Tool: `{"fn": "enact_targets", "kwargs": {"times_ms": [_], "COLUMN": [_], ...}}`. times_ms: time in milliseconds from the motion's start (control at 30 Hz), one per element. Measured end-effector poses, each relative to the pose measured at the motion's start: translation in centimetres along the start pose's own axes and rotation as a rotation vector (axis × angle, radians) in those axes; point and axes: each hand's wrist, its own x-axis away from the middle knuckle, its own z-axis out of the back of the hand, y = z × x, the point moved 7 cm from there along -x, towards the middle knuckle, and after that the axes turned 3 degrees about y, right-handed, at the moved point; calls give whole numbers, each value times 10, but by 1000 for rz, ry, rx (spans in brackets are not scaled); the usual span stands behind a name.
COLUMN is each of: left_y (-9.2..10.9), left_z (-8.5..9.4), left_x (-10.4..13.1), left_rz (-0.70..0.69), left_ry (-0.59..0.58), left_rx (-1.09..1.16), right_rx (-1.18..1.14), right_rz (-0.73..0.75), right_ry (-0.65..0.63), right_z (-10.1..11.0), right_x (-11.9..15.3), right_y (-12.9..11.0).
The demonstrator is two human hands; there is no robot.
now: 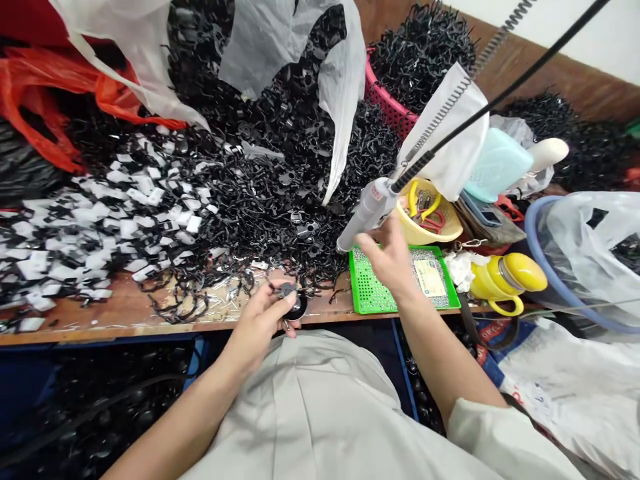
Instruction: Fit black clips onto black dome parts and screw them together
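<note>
My left hand (265,313) is closed around a small black wheel-like part (299,307), which has a dark grey piece on top, just above the table's front edge. The fingers cover some of it. Over the green tray, my right hand (393,260) is raised with thumb and fingers apart. It is close beside a grey electric screwdriver (367,212), which hangs from a black cord and a coil spring. Whether the fingertips touch the screwdriver, I cannot tell. Under this hand, the green tray (356,283) contains many small silvery screws and a paper label.
Black plastic parts (260,207) are heaped across the table, with white-and-black pieces (100,220) at left. A yellow basket (445,230) with pliers, a yellow bottle (500,275) and a blue tub (537,233) stand at right. Blue bins (200,357) are below.
</note>
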Motion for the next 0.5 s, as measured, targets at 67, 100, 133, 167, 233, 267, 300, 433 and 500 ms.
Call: {"fn": "enact_targets", "kwargs": {"times_ms": [67, 100, 133, 167, 233, 267, 300, 433, 500], "left_y": [-5, -7, -10, -14, -22, -25, -28, -25, -21], "left_z": [-19, -29, -37, -45, -58, -64, -69, -72, -68], "left_x": [0, -1, -1, -2, -5, -7, -9, -26, -31], "left_rz": [65, 91, 118, 146, 201, 220, 225, 85, 18], "left_ry": [-89, -123, -152, -178, -226, -246, -255, -117, -21], "left_rx": [-11, -18, -26, -36, -65, -82, -95, -69, -31], "right_rx": [50, 60, 57, 42, -36, -99, -166, -323, -326], "right_rz": [-19, -19, -12, 0, -2, -23, -55, -213, -259], "right_ry": [-183, -209, -196, -157, -77, -58, -49, 27, 119], "right_z": [-25, -31, -32, -30, -18, -12, -7, 7, 11], "right_x": [-2, -2, -2, -1, 2, 5, 8, 20, 24], "right_y": [8, 8, 3, -3, -16, -19, -20, 2, 17]}}
